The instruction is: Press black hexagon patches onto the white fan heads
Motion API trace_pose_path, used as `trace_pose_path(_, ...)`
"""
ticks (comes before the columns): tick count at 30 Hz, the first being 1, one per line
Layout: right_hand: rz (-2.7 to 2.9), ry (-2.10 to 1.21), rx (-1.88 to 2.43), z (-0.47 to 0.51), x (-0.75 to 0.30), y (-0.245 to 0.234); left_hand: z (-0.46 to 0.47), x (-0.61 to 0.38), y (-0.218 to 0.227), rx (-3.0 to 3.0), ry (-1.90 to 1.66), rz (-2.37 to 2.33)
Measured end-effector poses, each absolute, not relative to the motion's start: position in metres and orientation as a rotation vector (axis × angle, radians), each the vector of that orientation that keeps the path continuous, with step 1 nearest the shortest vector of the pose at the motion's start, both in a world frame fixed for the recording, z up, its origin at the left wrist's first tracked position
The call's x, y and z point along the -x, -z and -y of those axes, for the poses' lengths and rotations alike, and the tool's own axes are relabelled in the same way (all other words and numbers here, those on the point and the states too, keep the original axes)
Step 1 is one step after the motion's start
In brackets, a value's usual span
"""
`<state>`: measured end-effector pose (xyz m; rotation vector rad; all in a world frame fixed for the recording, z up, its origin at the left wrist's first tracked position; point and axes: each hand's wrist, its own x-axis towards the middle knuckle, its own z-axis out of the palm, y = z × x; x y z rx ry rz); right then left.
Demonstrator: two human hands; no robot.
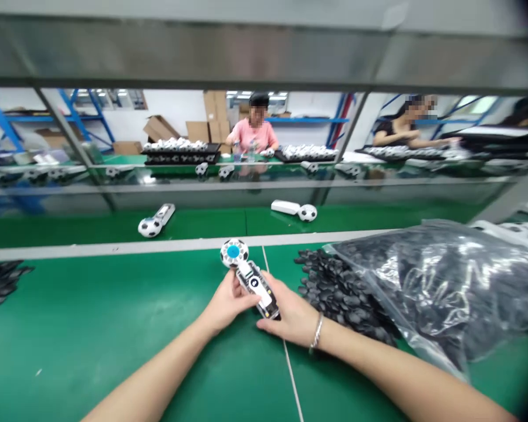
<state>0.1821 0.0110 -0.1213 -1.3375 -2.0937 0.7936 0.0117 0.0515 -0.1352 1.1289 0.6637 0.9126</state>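
Note:
Both hands hold one small toy (250, 272) over the green bench: a white handle with an open circuit side and a football-patterned round head with a blue centre. My left hand (226, 302) pinches the handle from the left, fingers closed on it. My right hand (290, 310), a bracelet on its wrist, grips the handle's lower end from the right. Just right of my hands lies a heap of small black parts (343, 293).
A clear plastic bag (444, 287) of black parts lies at the right. More black parts (0, 281) sit at the far left. Two finished football toys (155, 221) (295, 210) lie on the conveyor behind. Across it, two people work at trays of toys.

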Motion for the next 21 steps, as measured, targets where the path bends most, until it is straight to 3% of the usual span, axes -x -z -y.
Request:
trace_pose_path(7, 1.672, -1.199, 1.451, -0.059, -0.176, 0.087, -0.054, -0.017, 0.151, -1.176, -1.055, -0.788)
trace_pose_path(14, 1.625, -0.880, 1.775, -0.169, -0.171, 0.064, -0.053, -0.014, 0.153, -1.442, -0.906, -0.826)
trace_pose_path(21, 1.694, -0.521, 2.060, -0.181, -0.179, 0.058, -0.057, -0.018, 0.157, -1.411, -0.928, -0.909)
